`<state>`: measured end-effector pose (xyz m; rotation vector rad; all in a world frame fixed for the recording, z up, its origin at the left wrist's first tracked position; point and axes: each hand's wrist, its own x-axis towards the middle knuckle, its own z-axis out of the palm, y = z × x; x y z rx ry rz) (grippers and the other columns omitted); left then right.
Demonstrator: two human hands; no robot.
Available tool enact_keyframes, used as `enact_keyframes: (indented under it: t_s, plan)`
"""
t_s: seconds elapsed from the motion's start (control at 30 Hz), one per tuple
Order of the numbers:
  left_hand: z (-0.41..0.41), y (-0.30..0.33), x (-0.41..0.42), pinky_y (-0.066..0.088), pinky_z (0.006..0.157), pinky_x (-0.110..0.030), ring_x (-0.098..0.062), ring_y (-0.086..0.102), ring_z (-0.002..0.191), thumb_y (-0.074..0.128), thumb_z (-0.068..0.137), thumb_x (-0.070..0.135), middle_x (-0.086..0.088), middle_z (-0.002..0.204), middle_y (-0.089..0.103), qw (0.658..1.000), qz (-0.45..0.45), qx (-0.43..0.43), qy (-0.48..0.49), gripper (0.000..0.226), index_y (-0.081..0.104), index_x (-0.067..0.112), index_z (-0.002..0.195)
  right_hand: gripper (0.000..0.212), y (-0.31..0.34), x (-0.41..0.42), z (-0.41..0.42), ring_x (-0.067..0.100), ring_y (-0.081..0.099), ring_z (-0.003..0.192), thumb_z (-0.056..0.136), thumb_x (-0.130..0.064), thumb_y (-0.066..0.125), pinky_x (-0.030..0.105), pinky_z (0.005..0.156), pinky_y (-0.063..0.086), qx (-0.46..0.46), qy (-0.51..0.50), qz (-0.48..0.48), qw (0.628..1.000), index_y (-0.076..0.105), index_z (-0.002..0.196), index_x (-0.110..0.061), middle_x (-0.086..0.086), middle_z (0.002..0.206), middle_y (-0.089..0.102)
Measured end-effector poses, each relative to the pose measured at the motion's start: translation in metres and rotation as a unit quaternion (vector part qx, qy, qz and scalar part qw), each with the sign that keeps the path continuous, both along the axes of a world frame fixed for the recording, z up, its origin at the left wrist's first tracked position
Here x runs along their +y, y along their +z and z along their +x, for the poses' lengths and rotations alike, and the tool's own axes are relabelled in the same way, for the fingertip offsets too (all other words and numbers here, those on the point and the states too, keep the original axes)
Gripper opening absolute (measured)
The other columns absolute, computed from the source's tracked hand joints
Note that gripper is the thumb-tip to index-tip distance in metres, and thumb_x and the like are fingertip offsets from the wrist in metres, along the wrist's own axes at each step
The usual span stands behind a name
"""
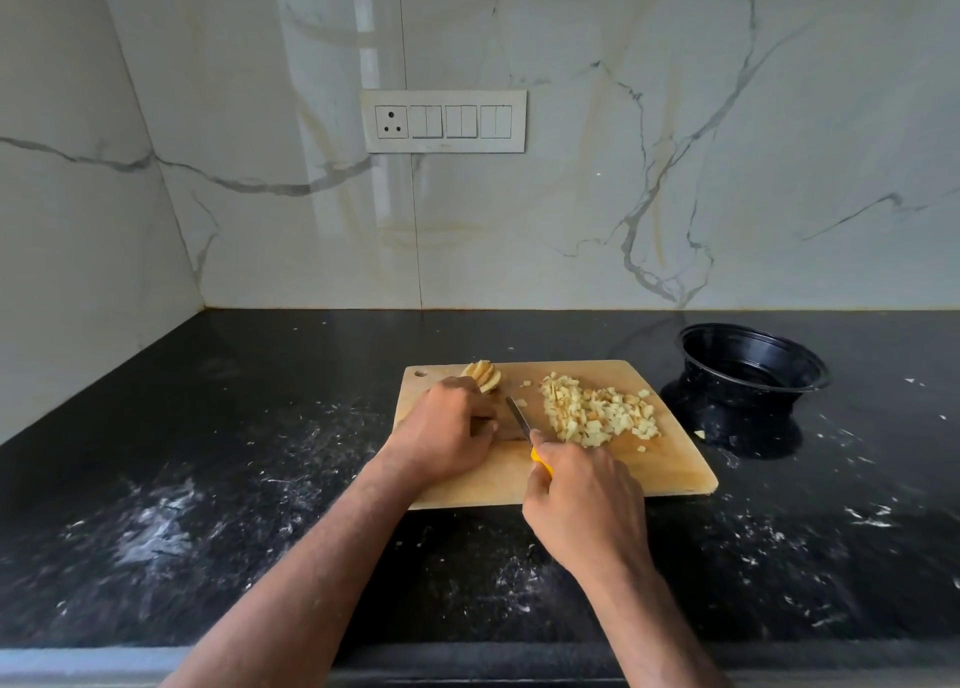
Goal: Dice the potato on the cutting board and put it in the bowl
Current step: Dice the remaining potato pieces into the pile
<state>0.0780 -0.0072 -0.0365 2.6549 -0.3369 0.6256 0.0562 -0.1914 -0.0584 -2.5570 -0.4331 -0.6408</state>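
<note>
A wooden cutting board point(665, 458) lies on the black counter. A pile of diced potato point(597, 412) covers its right half. Sliced potato point(483, 374) stands at the board's far left corner. My left hand point(447, 427) rests on the board just in front of those slices, fingers curled down over something I cannot see. My right hand point(582, 500) grips the yellow handle of a knife point(519, 419), whose blade points away between the left hand and the diced pile. A black bowl point(753, 365) stands empty to the right of the board.
The black counter point(260, 479) is smeared with white streaks and crumbs. One potato cube point(700, 433) lies on the counter between board and bowl. A marble wall with a switch panel point(444, 121) rises behind; a side wall closes the left.
</note>
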Motion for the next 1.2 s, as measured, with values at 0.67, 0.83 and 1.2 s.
enact_keyframes:
  t_s: [0.67,0.83,1.2]
  plan:
    - [-0.004,0.004,0.026,0.04,0.053,-0.019,-0.003,0.049,0.058,0.089,0.074,0.038,0.002,0.071,0.068,0.983,-0.153,0.098,0.006,0.018,0.074,0.049,0.072,0.041,0.011,0.005,-0.013,0.007,0.043,0.053,0.092,-0.03,0.061,0.021,0.064,0.045,-0.007,0.028,-0.024,0.999,0.064,0.133,-0.031,-0.009,0.068,0.068]
    - [0.004,0.008,0.026,0.046,0.072,-0.013,-0.002,0.062,0.079,0.085,0.081,0.027,0.015,0.085,0.072,0.987,-0.109,0.118,-0.027,0.023,0.081,0.028,0.104,0.041,0.009,0.005,-0.016,0.008,0.033,0.043,0.091,-0.029,0.062,0.026,0.068,0.051,-0.005,0.046,-0.049,0.998,0.065,0.132,-0.029,-0.011,0.05,0.04]
    - [0.001,0.005,0.014,0.051,0.071,-0.037,-0.023,0.062,0.076,0.079,0.086,0.03,-0.005,0.079,0.073,0.989,-0.114,0.09,0.021,0.015,0.08,0.015,0.088,0.044,0.006,0.008,-0.015,0.002,0.045,0.04,0.096,-0.027,0.054,0.013,0.041,0.038,0.008,0.082,-0.046,0.995,0.058,0.139,-0.024,-0.011,0.052,0.053]
